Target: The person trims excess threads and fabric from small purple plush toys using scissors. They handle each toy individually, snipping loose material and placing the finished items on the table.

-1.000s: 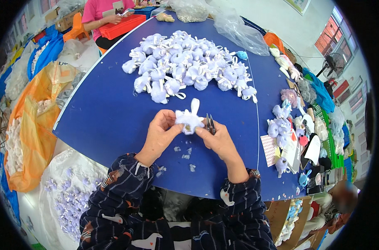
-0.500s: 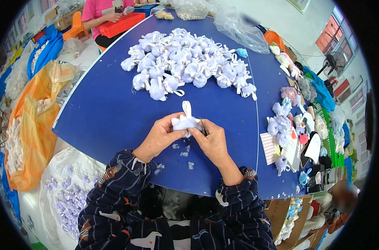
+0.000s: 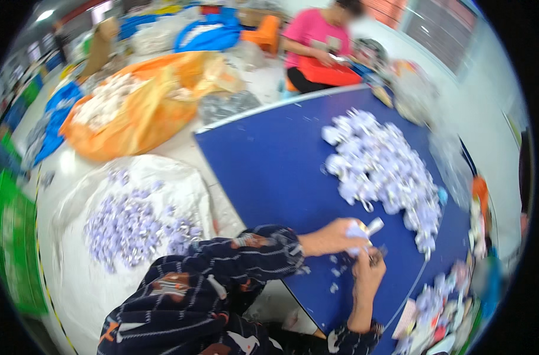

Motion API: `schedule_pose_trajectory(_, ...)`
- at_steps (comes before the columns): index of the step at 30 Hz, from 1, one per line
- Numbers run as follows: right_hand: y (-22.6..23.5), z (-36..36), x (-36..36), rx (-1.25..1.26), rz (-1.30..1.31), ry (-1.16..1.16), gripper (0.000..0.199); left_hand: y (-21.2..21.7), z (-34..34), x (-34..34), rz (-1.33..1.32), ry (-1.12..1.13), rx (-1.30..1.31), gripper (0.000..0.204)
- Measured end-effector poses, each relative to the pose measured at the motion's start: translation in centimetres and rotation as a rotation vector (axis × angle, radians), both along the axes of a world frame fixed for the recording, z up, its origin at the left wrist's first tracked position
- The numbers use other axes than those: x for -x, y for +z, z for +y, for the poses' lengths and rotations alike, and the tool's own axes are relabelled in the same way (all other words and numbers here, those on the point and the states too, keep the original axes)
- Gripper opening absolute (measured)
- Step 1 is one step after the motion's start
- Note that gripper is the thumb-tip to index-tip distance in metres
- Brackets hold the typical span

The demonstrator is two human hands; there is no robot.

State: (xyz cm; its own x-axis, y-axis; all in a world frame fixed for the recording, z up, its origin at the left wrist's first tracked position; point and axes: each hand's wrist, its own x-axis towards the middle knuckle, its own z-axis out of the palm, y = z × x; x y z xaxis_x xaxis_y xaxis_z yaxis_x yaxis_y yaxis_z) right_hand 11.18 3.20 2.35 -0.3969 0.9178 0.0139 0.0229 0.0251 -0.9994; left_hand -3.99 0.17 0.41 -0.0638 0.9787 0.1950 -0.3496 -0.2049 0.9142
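Note:
My left hand point(image 3: 331, 238) is closed on a small lavender plush toy point(image 3: 356, 231) with a white ribbon loop point(image 3: 375, 225) sticking up from it. Close against the toy, my right hand point(image 3: 368, 273) grips a small dark metal tool point(image 3: 375, 254), too blurred to tell its exact kind. Both hands are over the blue table point(image 3: 257, 160). Pale fluff scraps point(image 3: 334, 273) lie on the tabletop below the toy. Farther off to the right, a large heap of similar lavender plush toys point(image 3: 379, 165) with white loops covers part of the table.
At left on the floor, a white sack point(image 3: 74, 290) lies spread under many lavender pieces. Behind it stands an orange bag point(image 3: 127, 130) of white pieces. A green crate point(image 3: 15, 248) is far left. A person in pink point(image 3: 305, 38) sits beyond the table with a red tray point(image 3: 328, 72).
My view has swung left, so the table and heap now appear farther right and the white sack shows fully. Both hands still hold the plush toy and the tool.

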Motion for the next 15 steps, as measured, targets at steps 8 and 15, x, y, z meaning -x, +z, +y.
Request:
schedule_pose_trajectory(8, -0.3, -0.5, 1.4, -0.071, 0.05, 0.03, 0.017, -0.3, -0.5, 0.4, 0.115, 0.06, -0.156, 0.029)
schedule_pose_trajectory(15, -0.5, -0.2, 0.8, -0.202, -0.117, 0.019, 0.027, 0.2, -0.5, 0.2, -0.125, -0.1, -0.054, 0.042)
